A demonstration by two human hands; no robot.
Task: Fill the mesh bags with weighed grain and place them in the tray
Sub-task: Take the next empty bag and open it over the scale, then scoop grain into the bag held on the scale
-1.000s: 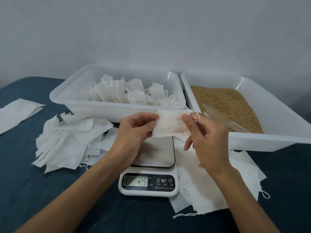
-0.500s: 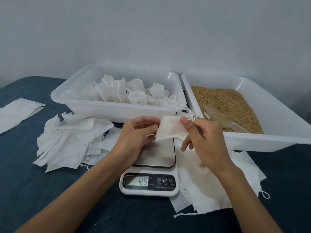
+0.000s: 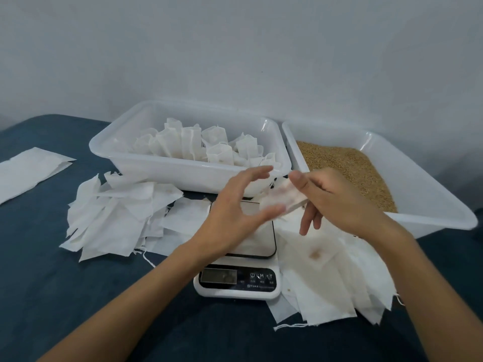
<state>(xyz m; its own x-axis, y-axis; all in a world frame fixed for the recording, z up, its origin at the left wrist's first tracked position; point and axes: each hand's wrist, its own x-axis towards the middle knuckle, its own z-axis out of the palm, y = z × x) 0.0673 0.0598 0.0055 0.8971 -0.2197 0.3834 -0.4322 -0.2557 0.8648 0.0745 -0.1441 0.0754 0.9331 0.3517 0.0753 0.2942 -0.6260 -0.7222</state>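
My right hand (image 3: pixel 339 199) pinches a small white mesh bag (image 3: pixel 283 198) over the far edge of the scale platform (image 3: pixel 258 239). The bag is blurred and tilted. My left hand (image 3: pixel 235 212) hovers just left of it with fingers spread straight; its thumb is near the bag's lower edge. Behind my hands, the white tray (image 3: pixel 183 173) holds several filled bags (image 3: pixel 190 145) standing upright. To the right, a second white tray (image 3: pixel 431 220) holds golden grain (image 3: pixel 347 165).
The digital scale (image 3: pixel 237 280) sits in front of me on the dark blue table. Piles of empty bags lie left (image 3: pixel 112 218) and right (image 3: pixel 326 278) of it. A flat white stack (image 3: pixel 28 171) lies at the far left edge.
My left hand let go of the bag and opened its fingers. My right hand turned the bag from a flat spread to a tilt. The view moved closer.
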